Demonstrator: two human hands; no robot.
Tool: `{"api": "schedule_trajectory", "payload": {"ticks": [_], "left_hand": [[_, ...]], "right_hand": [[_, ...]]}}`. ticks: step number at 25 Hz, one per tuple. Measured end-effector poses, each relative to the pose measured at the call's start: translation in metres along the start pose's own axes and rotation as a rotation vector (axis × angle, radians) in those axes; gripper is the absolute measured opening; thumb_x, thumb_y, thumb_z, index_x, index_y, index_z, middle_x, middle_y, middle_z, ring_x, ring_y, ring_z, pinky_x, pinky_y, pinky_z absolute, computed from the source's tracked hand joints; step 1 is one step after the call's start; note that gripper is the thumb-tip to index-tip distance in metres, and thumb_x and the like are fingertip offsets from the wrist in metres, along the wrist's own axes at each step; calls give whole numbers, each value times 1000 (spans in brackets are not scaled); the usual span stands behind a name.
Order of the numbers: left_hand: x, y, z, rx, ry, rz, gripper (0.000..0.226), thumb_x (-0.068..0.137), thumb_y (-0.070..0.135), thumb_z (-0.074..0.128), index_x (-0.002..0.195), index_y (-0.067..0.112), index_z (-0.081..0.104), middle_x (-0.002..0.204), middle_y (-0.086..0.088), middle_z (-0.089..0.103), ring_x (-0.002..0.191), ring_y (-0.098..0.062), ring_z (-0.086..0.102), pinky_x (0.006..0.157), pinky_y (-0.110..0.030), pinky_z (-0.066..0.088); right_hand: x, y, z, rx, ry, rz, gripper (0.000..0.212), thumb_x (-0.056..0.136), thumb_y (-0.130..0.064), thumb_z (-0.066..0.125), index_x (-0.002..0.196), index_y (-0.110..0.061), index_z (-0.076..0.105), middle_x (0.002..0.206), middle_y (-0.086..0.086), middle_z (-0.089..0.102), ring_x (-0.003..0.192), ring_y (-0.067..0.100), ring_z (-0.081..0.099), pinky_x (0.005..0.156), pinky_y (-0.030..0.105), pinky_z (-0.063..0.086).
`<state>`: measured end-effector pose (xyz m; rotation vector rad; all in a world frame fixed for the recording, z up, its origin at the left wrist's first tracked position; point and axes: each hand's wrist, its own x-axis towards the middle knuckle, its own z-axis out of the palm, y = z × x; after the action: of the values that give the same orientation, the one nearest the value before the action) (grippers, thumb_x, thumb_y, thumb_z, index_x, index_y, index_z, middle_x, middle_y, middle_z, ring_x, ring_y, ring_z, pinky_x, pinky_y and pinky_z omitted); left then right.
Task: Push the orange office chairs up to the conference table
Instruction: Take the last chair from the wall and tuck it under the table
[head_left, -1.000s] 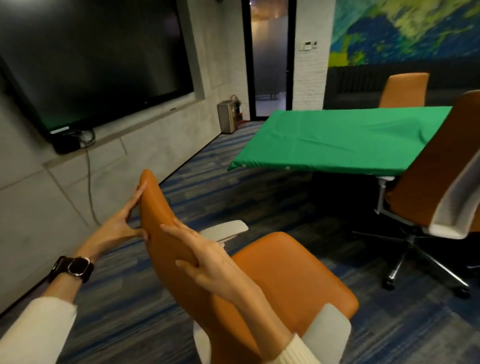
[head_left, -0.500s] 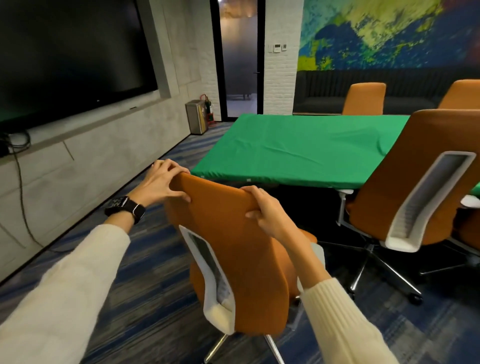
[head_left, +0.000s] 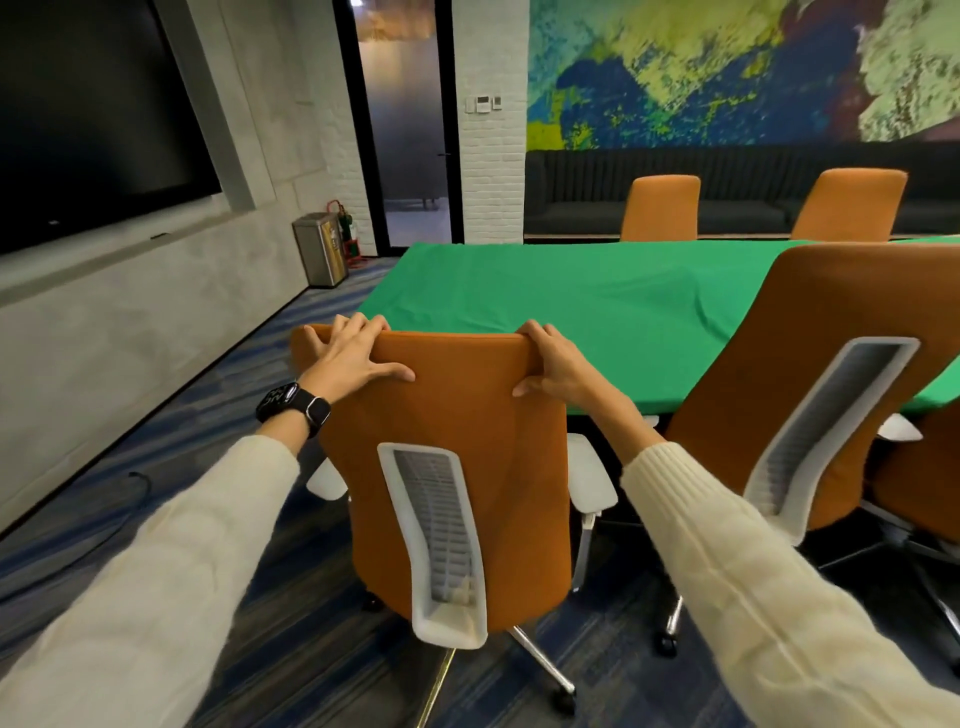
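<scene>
An orange office chair (head_left: 457, 415) with a white spine and white armrests stands in front of me, its back toward me, facing the near edge of the conference table (head_left: 597, 296), which is covered in green cloth. My left hand (head_left: 353, 358) grips the top left of the backrest and my right hand (head_left: 553, 364) grips the top right. Its seat is hidden behind the backrest. A second orange chair (head_left: 810, 364) stands to the right at the table's edge. Two more orange chairs (head_left: 660, 208) (head_left: 847, 205) sit on the far side.
A large dark screen (head_left: 93, 114) hangs on the left wall above a grey ledge. A metal bin (head_left: 319, 257) stands by the glass door (head_left: 405, 119). A dark sofa (head_left: 727, 192) lines the back wall under a mural. Blue striped carpet lies to the left.
The chair has swung round so its back faces me squarely and has moved closer to the table. Both hands stay on the top of the backrest.
</scene>
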<state>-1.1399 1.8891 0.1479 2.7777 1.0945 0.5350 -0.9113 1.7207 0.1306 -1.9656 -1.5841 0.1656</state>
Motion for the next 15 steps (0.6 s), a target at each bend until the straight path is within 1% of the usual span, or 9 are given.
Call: {"api": "schedule_trajectory", "payload": {"ticks": [2,6,12,15], "left_hand": [[34,-2,13,23,8,-8,72,65,64,64,118,18,47,125,-13,48,125,-31,33,107,-70,10],[100,2,32,42,2,-22,75,64,67,61,119,18,46,126,-14,48,127,-32,33,107,-72,8],[171,11,52,58,-14,-59,76,64,66,62,119,17,45,126,-15,47,127,-33,32,107,-72,7],[198,10,57,61,-37,-93,77,64,66,62,120,17,44,128,-15,45,128,-33,30,106,-72,7]], "right_hand": [[30,21,-2,11,13,1,71,60,-12,83,118,-6,44,106,24,48,95,33,49,70,29,30],[88,63,-9,19,24,15,70,60,-10,82,118,-6,44,106,25,48,96,36,49,74,32,34],[152,108,-22,6,14,9,68,62,-7,80,119,-6,43,108,24,47,97,34,47,75,32,34],[176,121,-25,1,-14,3,68,63,-9,80,119,-6,42,109,25,47,97,36,47,77,35,36]]}}
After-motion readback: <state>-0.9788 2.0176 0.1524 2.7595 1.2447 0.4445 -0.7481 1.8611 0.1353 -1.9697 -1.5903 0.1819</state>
